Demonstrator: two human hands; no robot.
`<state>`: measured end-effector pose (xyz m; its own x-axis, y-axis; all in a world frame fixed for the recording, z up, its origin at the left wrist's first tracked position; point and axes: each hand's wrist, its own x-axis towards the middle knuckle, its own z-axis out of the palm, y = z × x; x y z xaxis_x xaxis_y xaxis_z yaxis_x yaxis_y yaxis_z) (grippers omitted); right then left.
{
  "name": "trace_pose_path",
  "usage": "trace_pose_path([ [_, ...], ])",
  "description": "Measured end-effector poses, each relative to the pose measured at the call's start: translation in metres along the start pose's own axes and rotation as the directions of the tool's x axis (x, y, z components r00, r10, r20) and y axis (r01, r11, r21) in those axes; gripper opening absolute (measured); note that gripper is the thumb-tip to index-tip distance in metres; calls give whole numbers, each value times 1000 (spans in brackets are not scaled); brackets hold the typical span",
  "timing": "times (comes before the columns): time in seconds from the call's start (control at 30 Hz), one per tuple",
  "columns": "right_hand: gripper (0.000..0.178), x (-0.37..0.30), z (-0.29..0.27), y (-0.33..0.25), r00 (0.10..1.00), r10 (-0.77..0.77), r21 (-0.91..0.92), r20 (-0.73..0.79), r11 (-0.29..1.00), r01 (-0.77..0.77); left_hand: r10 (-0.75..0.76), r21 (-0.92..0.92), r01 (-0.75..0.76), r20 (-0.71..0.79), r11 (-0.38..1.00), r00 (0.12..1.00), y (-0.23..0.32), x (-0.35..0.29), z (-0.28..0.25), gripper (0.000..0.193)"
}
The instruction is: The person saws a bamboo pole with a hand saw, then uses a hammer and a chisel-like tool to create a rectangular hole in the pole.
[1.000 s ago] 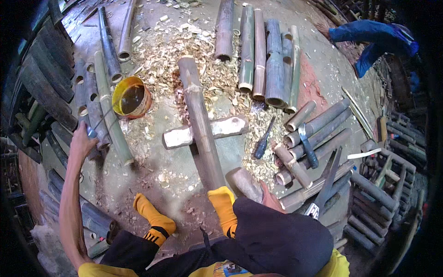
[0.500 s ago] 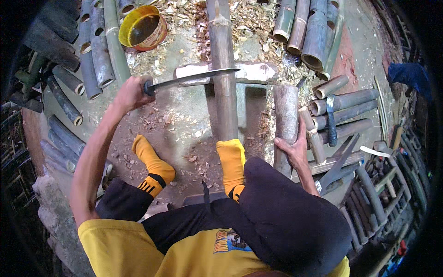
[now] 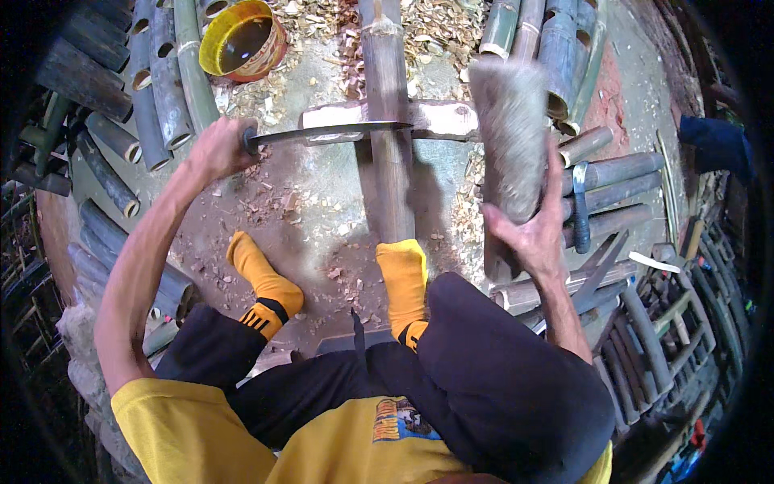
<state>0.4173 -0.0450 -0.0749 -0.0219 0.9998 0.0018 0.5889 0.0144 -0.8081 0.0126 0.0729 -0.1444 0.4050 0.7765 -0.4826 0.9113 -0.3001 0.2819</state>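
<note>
Across the middle of a whitened log (image 3: 442, 119) lies one bamboo pole (image 3: 389, 181), with one long knife (image 3: 330, 131), blade over the pole, handle clasped in the left hand (image 3: 219, 152), and one blurred wooden billet (image 3: 509, 133), gripped by the right hand (image 3: 532, 238) beside the log's right end.

Worn on my head, the wide fisheye camera looks steeply down past my yellow shirt (image 3: 339, 440) and black trousers (image 3: 516, 379) onto the floor (image 3: 322, 214), near enough that my left hand (image 3: 223, 149) and right hand (image 3: 532, 235) both sit well inside its rounded frame; its left is my left.
</note>
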Motion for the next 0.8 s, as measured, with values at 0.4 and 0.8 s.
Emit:
trace_pose_path([
  [0.4, 85, 112, 13, -33, 887, -326, -34, 328, 934, 356, 130, -35, -127, 115, 991, 985, -8, 24, -8, 21],
  [0.8, 92, 117, 29, 5, 750, -72, -75, 657, 984, 160, 1, 52, -13, 212, 999, 977, -21, 35, 9, 24],
])
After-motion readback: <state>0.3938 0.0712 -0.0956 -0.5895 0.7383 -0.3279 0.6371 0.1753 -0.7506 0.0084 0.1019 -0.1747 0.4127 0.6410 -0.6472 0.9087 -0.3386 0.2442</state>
